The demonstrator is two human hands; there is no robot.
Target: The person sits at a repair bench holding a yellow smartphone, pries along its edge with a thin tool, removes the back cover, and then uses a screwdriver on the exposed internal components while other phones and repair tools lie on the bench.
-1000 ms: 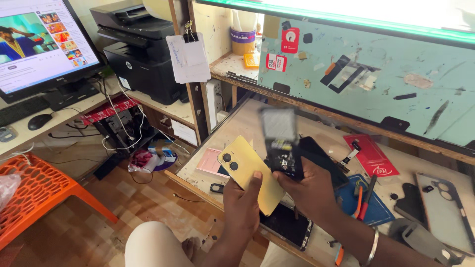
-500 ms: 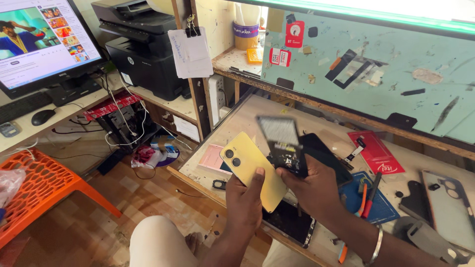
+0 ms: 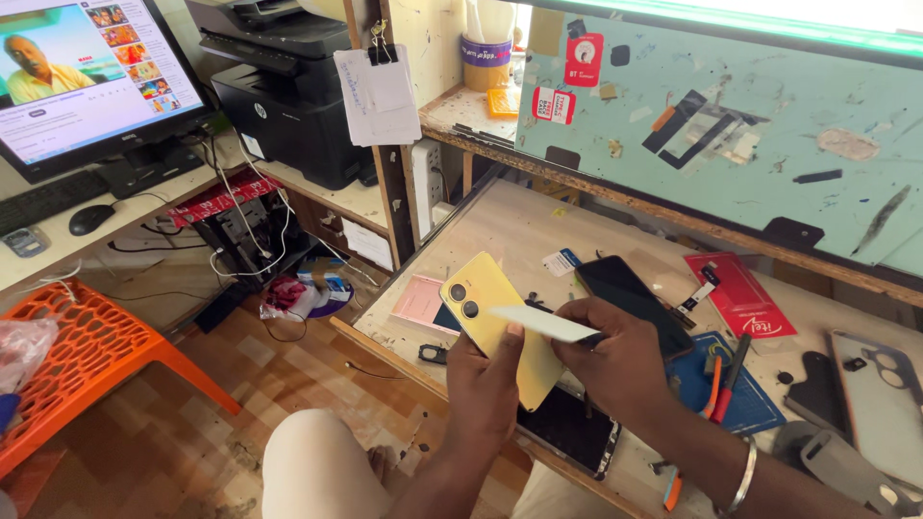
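Orange stool (image 3: pixel 91 351) sits far left on the floor, below the desk with the monitor (image 3: pixel 82 72) and printer (image 3: pixel 288 91), all well apart from your work. Your left hand (image 3: pixel 486 380) is closed around the lower end of the yellow cover (image 3: pixel 500 322), thumb up against its face, holding it tilted above the near bench edge (image 3: pixel 385 341) with the twin camera rings toward the upper left. Your right hand (image 3: pixel 615 360) pinches a thin white panel (image 3: pixel 548 325), seen almost edge-on and lying across the cover's middle. To do this well, I'd judge you should keep the left grip low and steady so the cover does not flex, and turn the panel flat before bringing the two faces together, lining corners up rather than pressing from the centre. Mind that both parts hang over the bench lip and your knee (image 3: pixel 327 461); a slip there would drop them to the floor, so draw in over the wood. Directly under your hands lies a dark screen (image 3: pixel 572 432), and a black phone (image 3: pixel 630 298) rests just behind your right knuckles, so there is little set-down space close by. Bare wood opens behind the cover toward the back rail. Rightward, the blue mat (image 3: pixel 745 404), the tools on it, the red packet (image 3: pixel 740 293) and the grey case (image 3: pixel 880 394) crowd the bench.
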